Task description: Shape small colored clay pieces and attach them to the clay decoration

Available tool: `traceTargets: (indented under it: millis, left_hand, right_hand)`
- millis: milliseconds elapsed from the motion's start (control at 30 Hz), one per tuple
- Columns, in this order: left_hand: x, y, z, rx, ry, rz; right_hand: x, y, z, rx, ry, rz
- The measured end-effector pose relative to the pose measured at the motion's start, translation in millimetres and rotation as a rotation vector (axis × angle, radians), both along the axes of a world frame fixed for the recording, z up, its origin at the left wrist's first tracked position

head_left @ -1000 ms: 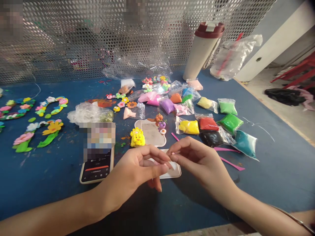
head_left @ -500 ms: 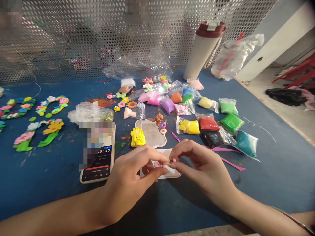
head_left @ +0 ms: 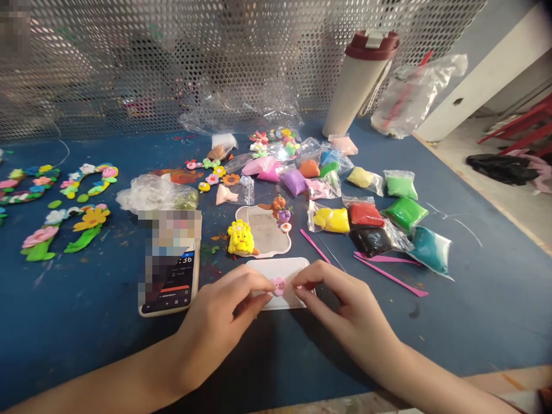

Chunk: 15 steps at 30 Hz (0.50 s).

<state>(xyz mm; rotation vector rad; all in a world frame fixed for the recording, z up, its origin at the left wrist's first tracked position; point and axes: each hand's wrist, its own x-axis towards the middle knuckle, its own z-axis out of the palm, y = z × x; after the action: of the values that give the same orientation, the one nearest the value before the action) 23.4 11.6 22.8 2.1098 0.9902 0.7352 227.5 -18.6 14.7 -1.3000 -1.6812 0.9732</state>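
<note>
Head view: the phone's upper screen is blurred out, and the figures behind the perforated metal screen are too dim to make out. The left hand's palm side and the exact shape of the small pink clay piece are hard to read (it looks like a tiny flower or face). The blue desk is paint-stained and runs to a concrete floor past its right edge. Sealed bags of coloured clay lie toward the right edge, finished clay flowers toward the left edge, and a white tumbler stands at the far edge. The pink piece sits on a white plastic plaque near the front edge; the left hand and right hand meet there, fingertips pinching the piece from either side.
</note>
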Motion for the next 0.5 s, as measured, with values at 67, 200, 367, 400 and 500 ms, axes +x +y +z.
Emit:
traceTargets:
  millis: [67, 200, 367, 400, 500]
  left_hand:
    - [-2, -2, -9.6, 0.040, 0.017, -0.030]
    - [-5, -1, -20.7, 0.176, 0.017, -0.035]
    - [-3, 2, -21.6, 0.257, 0.039, -0.017]
    - [-3, 2, -21.3, 0.270, 0.049, -0.015]
    - [-2, 1, -21.9, 0.350, 0.053, -0.008]
  right_hand:
    - [-2, -2, -5.6, -0.012, -0.018, -0.003]
    - [-7, -1, -12.2, 0.089, -0.006, -0.003]
    - [-10, 1, -15.3, 0.216, -0.039, -0.024]
    - [-10, 0, -15.8, 0.226, -0.055, -0.033]
    - [-10, -1, -17.2, 0.249, -0.076, -0.044]
